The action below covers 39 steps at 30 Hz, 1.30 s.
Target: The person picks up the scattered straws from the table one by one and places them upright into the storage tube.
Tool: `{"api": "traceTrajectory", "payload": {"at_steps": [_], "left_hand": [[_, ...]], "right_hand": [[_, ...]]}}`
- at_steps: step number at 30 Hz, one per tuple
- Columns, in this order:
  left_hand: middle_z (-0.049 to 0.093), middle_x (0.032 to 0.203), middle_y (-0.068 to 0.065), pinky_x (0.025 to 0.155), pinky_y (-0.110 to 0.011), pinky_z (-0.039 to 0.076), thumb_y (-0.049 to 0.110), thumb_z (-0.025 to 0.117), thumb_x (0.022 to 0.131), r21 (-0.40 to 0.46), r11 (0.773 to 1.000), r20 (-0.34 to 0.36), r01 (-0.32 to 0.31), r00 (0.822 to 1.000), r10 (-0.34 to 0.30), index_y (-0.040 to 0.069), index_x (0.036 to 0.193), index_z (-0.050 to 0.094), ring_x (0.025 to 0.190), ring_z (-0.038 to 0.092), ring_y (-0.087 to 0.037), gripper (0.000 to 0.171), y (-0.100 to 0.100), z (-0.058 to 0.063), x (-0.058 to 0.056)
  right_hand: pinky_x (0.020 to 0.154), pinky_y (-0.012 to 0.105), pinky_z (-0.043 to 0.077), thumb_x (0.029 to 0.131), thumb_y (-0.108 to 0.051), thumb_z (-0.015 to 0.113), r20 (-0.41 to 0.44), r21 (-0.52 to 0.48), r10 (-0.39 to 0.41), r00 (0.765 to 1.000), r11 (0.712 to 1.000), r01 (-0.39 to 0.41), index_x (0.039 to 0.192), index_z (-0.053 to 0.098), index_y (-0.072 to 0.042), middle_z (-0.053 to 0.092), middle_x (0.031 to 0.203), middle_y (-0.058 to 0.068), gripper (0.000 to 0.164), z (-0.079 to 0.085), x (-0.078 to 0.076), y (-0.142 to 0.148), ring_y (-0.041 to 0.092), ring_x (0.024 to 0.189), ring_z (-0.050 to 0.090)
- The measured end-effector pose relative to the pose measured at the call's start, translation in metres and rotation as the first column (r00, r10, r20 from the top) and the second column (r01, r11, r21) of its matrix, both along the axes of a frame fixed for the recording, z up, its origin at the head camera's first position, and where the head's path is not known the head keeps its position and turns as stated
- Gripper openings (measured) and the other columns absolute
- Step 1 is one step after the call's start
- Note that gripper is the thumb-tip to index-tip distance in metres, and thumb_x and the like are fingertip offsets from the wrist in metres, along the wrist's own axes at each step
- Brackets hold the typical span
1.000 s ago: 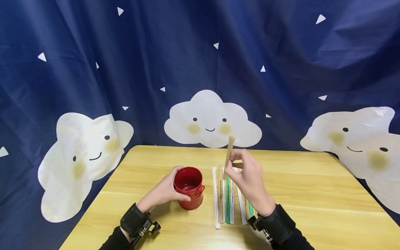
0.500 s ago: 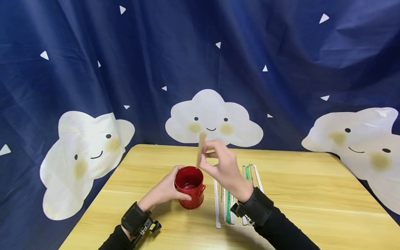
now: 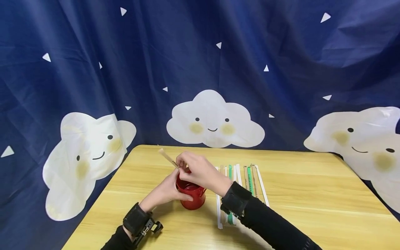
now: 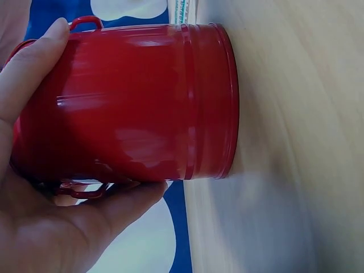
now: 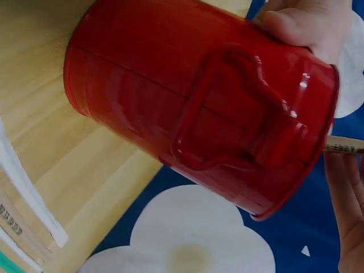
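A small red metal bucket (image 3: 194,200) with side handles stands on the wooden table, mouth up. My left hand (image 3: 165,189) grips it from the left, thumb (image 4: 34,68) along one side of the wall and fingers round the other. Over the mouth, my right hand (image 3: 201,172) pinches a drinking straw in a brown paper wrapper (image 3: 168,158) between thumb and fingers. The wrapped straw leans with its upper end to the left and back. Its lower part is hidden by the hand and the bucket's rim, and in the right wrist view the straw (image 5: 343,145) shows right at that rim.
Right of the bucket lies a row of wrapped straws, white (image 3: 261,185), brown (image 3: 254,180) and green (image 3: 250,178), partly under my right forearm. A blue curtain with clouds (image 3: 215,118) hangs behind the table's far edge. Wooden tabletop (image 3: 312,194) extends to the right.
My right hand has carried the brown-wrapped straw leftward from above the row to the bucket's mouth, and the straw has tipped left. The left hand keeps its grip on the bucket.
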<state>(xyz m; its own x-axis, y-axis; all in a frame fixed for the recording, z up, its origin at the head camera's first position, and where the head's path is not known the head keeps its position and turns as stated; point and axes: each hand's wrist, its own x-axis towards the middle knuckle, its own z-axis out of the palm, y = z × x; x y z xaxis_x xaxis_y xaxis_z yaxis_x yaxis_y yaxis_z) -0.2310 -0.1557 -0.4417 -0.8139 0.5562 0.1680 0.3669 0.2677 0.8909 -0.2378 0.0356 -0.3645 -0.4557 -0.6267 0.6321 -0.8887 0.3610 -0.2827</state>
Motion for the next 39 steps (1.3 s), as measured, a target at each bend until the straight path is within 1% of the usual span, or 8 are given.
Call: {"api": "traceTrajectory", "payload": {"at_steps": [6,9,12,16,19,25,30,39], "left_hand": [[0.061,0.132,-0.005,0.102,-0.058,0.048,0.018,0.092,0.076,0.004,1.0,0.004,0.021,1.0,-0.021,0.011,0.144,0.04,0.119,0.061,-0.031,0.085,0.0,-0.002,0.001],[0.061,0.131,-0.004,0.102,-0.053,0.05,0.019,0.091,0.077,-0.005,1.0,-0.002,0.03,1.0,-0.03,0.012,0.142,0.044,0.118,0.062,-0.026,0.08,0.0,-0.002,0.0],[0.061,0.131,-0.001,0.102,-0.041,0.051,0.021,0.091,0.078,-0.034,0.999,-0.008,0.019,1.0,-0.019,0.013,0.14,0.047,0.117,0.062,-0.018,0.077,-0.001,-0.003,0.001],[0.064,0.127,0.001,0.099,-0.028,0.049,0.022,0.091,0.077,-0.066,0.998,-0.006,0.001,1.0,-0.001,0.013,0.134,0.054,0.114,0.061,-0.013,0.069,-0.002,-0.003,0.002],[0.064,0.126,0.0,0.099,-0.026,0.049,0.022,0.091,0.077,-0.067,0.998,-0.009,0.0,1.0,-0.001,0.012,0.133,0.055,0.113,0.061,-0.014,0.067,-0.002,-0.003,0.003],[0.059,0.132,-0.001,0.1,-0.028,0.049,0.022,0.09,0.078,-0.038,0.999,-0.001,0.019,1.0,-0.019,0.015,0.139,0.048,0.118,0.059,-0.017,0.075,-0.001,-0.001,0.003],[0.058,0.131,0.001,0.1,-0.028,0.049,0.024,0.092,0.076,-0.055,0.998,-0.003,-0.002,1.0,0.002,0.017,0.138,0.047,0.118,0.058,-0.015,0.077,0.0,0.0,0.002],[0.06,0.125,-0.001,0.099,-0.025,0.047,0.023,0.093,0.075,-0.073,0.997,-0.031,-0.018,0.999,0.016,0.011,0.134,0.05,0.113,0.058,-0.015,0.073,0.0,-0.001,-0.001]], "right_hand": [[0.069,0.016,0.05,0.087,-0.002,0.067,0.051,0.074,-0.037,0.998,0.997,0.033,0.102,0.061,-0.01,0.062,0.09,-0.001,0.019,-0.006,-0.005,-0.006,0.007,0.078,0.058],[0.067,0.016,0.048,0.086,-0.003,0.068,0.08,0.098,-0.045,0.996,0.995,0.037,0.1,0.061,-0.011,0.062,0.088,-0.002,0.017,-0.009,-0.006,-0.008,0.007,0.076,0.056],[0.066,0.014,0.047,0.086,-0.002,0.069,0.102,0.13,-0.048,0.994,0.991,0.034,0.099,0.062,-0.011,0.061,0.086,-0.003,0.017,-0.013,-0.006,-0.01,0.005,0.075,0.055],[0.065,0.012,0.045,0.086,-0.003,0.07,0.135,0.181,-0.055,0.989,0.983,0.03,0.097,0.062,-0.011,0.059,0.084,-0.005,0.016,-0.019,-0.006,-0.011,0.003,0.074,0.053],[0.065,0.012,0.044,0.086,-0.003,0.071,0.162,0.204,-0.059,0.985,0.979,0.025,0.097,0.062,-0.011,0.057,0.083,-0.006,0.016,-0.021,-0.005,-0.011,0.003,0.073,0.053],[0.064,0.012,0.044,0.086,-0.001,0.072,0.206,0.219,-0.063,0.977,0.976,0.016,0.097,0.061,-0.011,0.056,0.082,-0.006,0.017,-0.024,-0.006,-0.009,0.003,0.072,0.052],[0.063,0.013,0.043,0.086,0.0,0.07,0.202,0.229,-0.058,0.978,0.973,0.01,0.095,0.06,-0.011,0.055,0.081,-0.005,0.018,-0.026,-0.007,-0.005,0.004,0.072,0.051],[0.063,0.014,0.042,0.085,0.001,0.07,0.152,0.218,-0.042,0.988,0.976,0.008,0.09,0.058,-0.009,0.052,0.079,-0.004,0.017,-0.03,-0.005,-0.004,0.007,0.071,0.05]]}}
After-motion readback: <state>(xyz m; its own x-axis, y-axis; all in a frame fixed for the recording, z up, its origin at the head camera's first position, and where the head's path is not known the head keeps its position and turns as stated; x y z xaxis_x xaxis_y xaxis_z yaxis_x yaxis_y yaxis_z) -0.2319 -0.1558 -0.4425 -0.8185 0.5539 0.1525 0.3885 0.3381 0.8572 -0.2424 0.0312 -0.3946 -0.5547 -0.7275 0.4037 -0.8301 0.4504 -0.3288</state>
